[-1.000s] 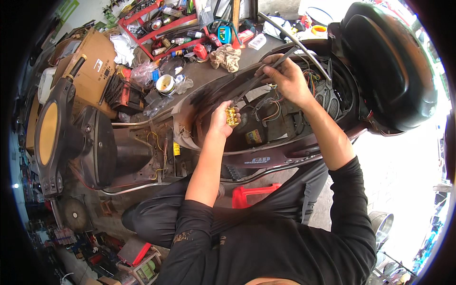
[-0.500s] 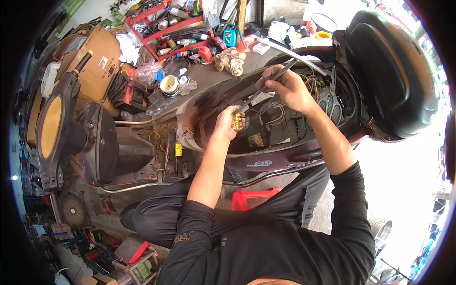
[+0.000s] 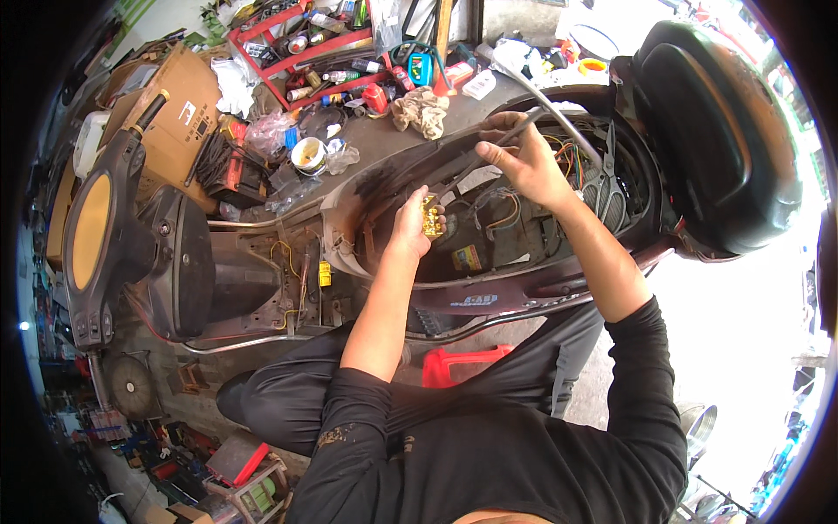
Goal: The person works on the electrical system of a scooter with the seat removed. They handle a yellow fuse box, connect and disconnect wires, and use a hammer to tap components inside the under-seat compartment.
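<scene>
My right hand (image 3: 532,171) has just loosened, thumb and fingers parting around the dark rod (image 3: 517,130); I judge the work momentarily eased, but cannot tell how firmly I grip it. My left hand (image 3: 410,229) stays closed on the block (image 3: 432,222), twelve o'clock from my chest: golden, shiny, knobbly, the rod slanting toward two o'clock.

A cardboard box (image 3: 182,109) sits beside a red-and-black machine (image 3: 234,170) on the cluttered workshop floor (image 3: 374,138), near a white tub (image 3: 309,156) and a clear plastic bag (image 3: 343,160). Farther right, a crumpled beige cloth (image 3: 420,113) lies near a red rack (image 3: 327,51) crowded with cans and bottles, a teal device (image 3: 420,69) close by. A red plastic stool (image 3: 441,367) shows in the foreground, partly hidden.
</scene>
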`<state>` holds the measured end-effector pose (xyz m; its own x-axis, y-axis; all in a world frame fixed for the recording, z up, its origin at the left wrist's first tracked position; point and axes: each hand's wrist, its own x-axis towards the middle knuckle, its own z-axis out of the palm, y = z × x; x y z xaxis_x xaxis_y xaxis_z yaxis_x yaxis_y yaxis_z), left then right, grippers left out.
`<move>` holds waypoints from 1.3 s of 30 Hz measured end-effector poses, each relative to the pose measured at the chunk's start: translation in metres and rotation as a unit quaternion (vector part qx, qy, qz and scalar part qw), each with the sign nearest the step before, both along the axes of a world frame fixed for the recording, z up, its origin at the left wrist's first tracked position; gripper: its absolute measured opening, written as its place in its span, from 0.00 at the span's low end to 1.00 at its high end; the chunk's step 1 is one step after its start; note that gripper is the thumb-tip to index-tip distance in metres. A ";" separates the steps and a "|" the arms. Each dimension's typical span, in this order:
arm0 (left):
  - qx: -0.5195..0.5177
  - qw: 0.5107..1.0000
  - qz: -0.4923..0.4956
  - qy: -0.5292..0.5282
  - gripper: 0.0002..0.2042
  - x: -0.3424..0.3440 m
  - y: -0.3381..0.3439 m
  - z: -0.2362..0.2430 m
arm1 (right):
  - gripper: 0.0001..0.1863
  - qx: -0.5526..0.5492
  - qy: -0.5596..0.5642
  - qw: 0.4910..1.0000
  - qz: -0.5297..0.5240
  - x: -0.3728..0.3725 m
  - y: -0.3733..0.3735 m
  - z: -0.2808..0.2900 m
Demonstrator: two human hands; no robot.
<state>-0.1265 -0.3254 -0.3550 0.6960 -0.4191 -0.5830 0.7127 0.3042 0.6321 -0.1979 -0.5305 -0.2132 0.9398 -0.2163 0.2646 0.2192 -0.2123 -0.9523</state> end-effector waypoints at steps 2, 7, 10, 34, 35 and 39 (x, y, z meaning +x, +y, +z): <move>-0.005 1.000 -0.004 0.006 0.15 -0.002 -0.003 0.001 | 0.23 0.126 -0.013 0.986 0.111 0.003 -0.009 -0.010; -0.013 1.000 0.002 0.008 0.17 0.001 0.001 -0.002 | 0.19 0.123 -0.036 0.981 0.144 0.008 -0.015 -0.013; -0.015 1.000 -0.019 0.008 0.18 0.000 0.002 -0.003 | 0.16 0.066 -0.041 0.997 0.030 0.004 -0.003 -0.003; 0.012 1.000 -0.005 -0.004 0.18 0.000 -0.001 -0.003 | 0.13 0.086 -0.028 0.991 0.097 0.003 -0.014 -0.006; 0.008 1.000 -0.009 -0.005 0.19 0.000 -0.003 -0.002 | 0.13 0.089 -0.036 0.990 0.107 0.002 -0.016 -0.005; 0.018 1.000 0.000 0.005 0.20 -0.002 -0.001 -0.004 | 0.12 0.118 -0.054 0.983 0.126 0.001 -0.015 -0.002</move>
